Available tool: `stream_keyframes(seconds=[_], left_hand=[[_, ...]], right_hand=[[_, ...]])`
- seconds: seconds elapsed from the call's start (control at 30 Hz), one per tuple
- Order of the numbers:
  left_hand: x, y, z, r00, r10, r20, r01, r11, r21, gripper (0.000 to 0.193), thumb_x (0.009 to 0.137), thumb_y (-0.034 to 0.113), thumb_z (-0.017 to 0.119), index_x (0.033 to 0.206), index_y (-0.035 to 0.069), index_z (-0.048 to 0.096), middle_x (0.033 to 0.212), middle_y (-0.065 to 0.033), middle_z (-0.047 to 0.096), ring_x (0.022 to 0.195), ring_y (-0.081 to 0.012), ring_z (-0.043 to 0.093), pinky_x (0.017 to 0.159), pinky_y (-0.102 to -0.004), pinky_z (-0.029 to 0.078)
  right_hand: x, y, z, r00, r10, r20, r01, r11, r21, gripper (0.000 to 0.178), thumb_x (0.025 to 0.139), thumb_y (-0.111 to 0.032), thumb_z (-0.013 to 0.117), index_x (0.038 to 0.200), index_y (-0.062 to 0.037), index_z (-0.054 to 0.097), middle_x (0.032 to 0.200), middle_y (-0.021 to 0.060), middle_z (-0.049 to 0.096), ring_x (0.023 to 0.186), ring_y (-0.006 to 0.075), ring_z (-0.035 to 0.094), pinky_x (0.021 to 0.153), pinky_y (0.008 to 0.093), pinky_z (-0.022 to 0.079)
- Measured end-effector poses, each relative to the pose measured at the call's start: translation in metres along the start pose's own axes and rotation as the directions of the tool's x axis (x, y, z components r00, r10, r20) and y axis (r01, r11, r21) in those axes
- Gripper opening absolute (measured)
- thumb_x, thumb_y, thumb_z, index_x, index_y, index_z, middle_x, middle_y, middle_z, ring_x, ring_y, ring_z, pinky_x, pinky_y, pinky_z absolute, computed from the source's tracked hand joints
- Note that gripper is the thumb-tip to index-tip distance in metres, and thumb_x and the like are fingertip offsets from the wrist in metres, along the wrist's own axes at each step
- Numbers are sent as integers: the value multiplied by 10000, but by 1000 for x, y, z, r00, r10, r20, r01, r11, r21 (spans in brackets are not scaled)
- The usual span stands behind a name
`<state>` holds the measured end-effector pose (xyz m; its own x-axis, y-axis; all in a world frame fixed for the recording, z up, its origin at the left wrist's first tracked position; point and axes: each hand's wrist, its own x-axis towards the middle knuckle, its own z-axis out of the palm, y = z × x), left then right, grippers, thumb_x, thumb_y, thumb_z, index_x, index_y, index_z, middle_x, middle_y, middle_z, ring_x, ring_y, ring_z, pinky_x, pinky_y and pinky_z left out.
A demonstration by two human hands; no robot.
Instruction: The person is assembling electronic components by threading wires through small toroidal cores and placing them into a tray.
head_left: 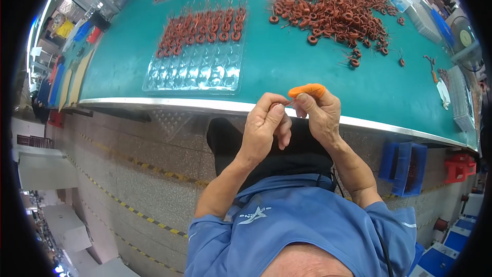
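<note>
Left hand (264, 125) pinches a wound coil (275, 105), likely steadying it while right hand (323, 115) pinches its leads (290, 102); tray (197, 70) sits beyond-left of grip, presumably for reach.

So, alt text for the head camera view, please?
A person's left hand holds a small reddish coil; the right hand, wearing an orange finger cover, pinches its wires. A green table bears a partly filled clear tray and a coil heap.

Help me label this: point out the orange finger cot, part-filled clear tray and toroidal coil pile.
Orange finger cot (308, 90), head view: middle.
Part-filled clear tray (192, 68), head view: bare cells.
Toroidal coil pile (338, 14), head view: middle.
</note>
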<state>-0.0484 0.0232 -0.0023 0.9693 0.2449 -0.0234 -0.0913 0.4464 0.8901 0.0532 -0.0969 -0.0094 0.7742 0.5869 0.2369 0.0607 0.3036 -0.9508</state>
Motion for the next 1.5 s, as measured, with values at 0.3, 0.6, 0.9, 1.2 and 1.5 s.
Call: stream_keyframes(seconds=[0.3,0.6,0.9,1.2,1.5], left_hand=[[12,-13,-20,971,231,-59,-204,932,300,200,999,151,474,1126,-3,490,686,-41,575,574,-91,552,493,-231,441],[18,8,-17,855,456,248,-440,383,812,272,942,126,582,1170,30,471,825,-172,612,693,-329,629,613,-363,500],[8,72,-25,815,-57,577,-565,146,812,279,848,109,640,1026,-5,458,896,-156,500,834,-357,573,712,-411,506],[2,39,-19,964,139,225,-256,705,661,332,899,168,658,1115,0,470,823,-104,589,701,-204,620,605,-286,513],[3,0,-10,984,134,120,-130,991,-45,398,992,239,509,1296,16,380,915,-115,554,664,-169,596,559,-256,500]], right_hand=[[-4,0,-5,974,104,-199,-127,986,-109,266,958,-222,597,1092,6,616,839,42,615,654,48,534,568,169,425],[-5,6,1,981,195,2,-193,969,155,239,940,-235,626,914,2,638,628,11,571,497,62,499,450,185,365],[2,-6,1,867,444,228,-491,841,229,237,916,-242,651,874,-9,643,623,23,584,483,74,510,440,196,373],[-11,-19,17,899,-438,-7,359,747,-559,142,841,-90,685,785,35,649,606,67,627,544,57,564,472,228,424],[2,-11,3,982,181,44,-185,978,98,228,891,-182,678,986,17,618,804,54,632,648,69,553,609,221,459]])
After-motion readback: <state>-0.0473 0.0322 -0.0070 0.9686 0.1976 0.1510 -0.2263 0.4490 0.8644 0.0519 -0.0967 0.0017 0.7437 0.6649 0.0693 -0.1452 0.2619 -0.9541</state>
